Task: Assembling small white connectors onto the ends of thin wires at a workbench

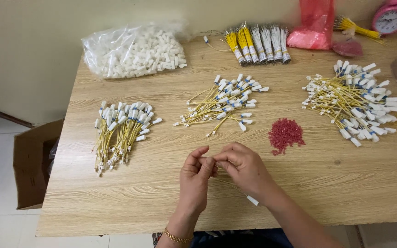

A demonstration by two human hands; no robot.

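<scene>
My left hand (195, 177) and my right hand (244, 167) meet above the front of the wooden table (138, 197), fingertips pinched together on one thin yellow wire (235, 187). The wire trails down to the right and ends in a white connector (252, 200) by my right wrist. A small heap of red bits (286, 134) lies just beyond my right hand. Three loose piles of yellow wires with white connectors lie on the table: left (122, 131), middle (224, 103) and right (357, 103).
A clear bag of white plastic pieces (134, 50) sits at the back left. Tied wire bundles (258, 43), a pink bag (315, 25) and a pink alarm clock (391, 17) line the back edge. An open cardboard box (33, 165) stands on the floor at left.
</scene>
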